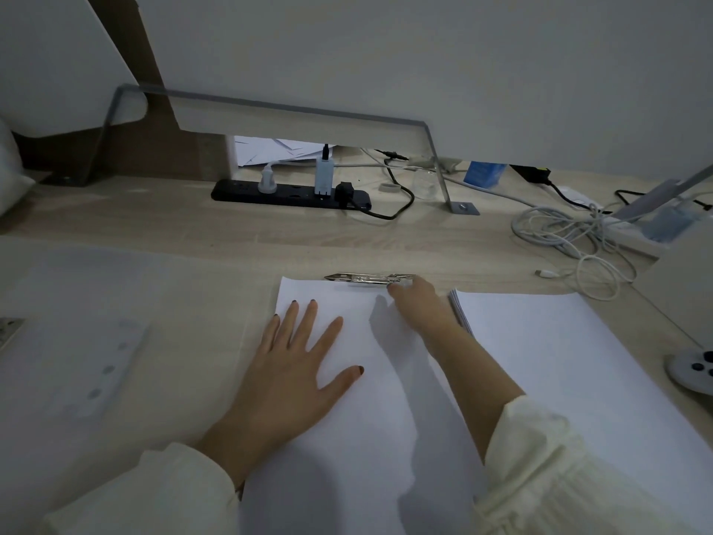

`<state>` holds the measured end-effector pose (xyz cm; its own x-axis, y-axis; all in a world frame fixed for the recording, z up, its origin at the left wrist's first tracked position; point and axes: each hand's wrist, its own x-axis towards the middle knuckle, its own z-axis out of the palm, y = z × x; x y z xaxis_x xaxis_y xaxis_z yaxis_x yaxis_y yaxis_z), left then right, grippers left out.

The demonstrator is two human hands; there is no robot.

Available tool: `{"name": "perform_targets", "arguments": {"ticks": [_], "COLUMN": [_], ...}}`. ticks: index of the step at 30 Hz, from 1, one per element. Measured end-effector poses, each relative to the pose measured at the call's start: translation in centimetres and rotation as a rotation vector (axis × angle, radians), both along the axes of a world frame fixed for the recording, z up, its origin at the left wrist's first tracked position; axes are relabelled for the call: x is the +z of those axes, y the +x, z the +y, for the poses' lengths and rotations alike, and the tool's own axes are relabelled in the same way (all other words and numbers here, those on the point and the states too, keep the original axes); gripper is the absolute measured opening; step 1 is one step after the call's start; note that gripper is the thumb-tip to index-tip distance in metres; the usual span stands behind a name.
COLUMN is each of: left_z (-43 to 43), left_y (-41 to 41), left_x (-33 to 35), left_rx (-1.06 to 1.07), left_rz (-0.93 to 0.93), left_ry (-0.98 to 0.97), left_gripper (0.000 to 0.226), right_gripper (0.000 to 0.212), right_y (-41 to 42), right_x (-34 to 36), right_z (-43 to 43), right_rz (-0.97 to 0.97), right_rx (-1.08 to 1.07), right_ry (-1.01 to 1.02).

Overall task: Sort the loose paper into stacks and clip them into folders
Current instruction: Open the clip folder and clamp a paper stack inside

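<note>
The metal clip lies with its long axis along the far edge of the paper stack, touching the right hand, whose fingertips rest on its right end without closing, while the left hand presses flat and open on the stack.

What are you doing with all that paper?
A person is putting loose sheets in order. The left hand lies flat on the middle paper stack, keeping it down. The right hand reaches to the metal clip at the stack's top edge. Another paper pile waits on the right of the desk.
</note>
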<state>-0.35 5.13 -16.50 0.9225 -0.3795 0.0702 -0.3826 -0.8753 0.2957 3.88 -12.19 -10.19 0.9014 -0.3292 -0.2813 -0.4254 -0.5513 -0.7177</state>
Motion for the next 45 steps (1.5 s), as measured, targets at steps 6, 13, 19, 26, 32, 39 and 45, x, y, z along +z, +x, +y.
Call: {"name": "perform_targets", "arguments": {"ticks": [6, 13, 19, 26, 32, 39, 45], "left_z": [0.0, 0.0, -0.1, -0.2, -0.1, -0.2, -0.3], "left_y": [0.0, 0.4, 0.5, 0.4, 0.6, 0.5, 0.6], "left_x": [0.0, -0.6, -0.9, -0.5, -0.6, -0.4, -0.5], "left_rx": [-0.007, 0.019, 0.002, -0.017, 0.013, -0.003, 0.019], "left_rz": [-0.015, -0.052, -0.054, -0.042, -0.032, -0.033, -0.043], "left_ry": [-0.024, 0.098, 0.048, 0.023, 0.08, 0.012, -0.006], "left_gripper": [0.096, 0.073, 0.074, 0.082, 0.071, 0.084, 0.088], "right_gripper": [0.053, 0.049, 0.067, 0.062, 0.054, 0.031, 0.019], "right_y": [-0.3, 0.6, 1.1, 1.5, 1.7, 3.4, 4.0], "right_x": [-0.3, -2.0, -2.2, -1.4, -1.3, -0.1, -0.6], "right_z": [0.4, 2.8, 2.9, 3.7, 4.0, 5.0, 5.3], "right_rz": [-0.345, -0.446, -0.469, -0.345, -0.298, -0.26, -0.284], "right_rx": [-0.057, 0.321, 0.511, 0.601, 0.626, 0.476, 0.51], "right_ry": [0.453, 0.012, -0.437, -0.768, -0.803, -0.634, -0.725]}}
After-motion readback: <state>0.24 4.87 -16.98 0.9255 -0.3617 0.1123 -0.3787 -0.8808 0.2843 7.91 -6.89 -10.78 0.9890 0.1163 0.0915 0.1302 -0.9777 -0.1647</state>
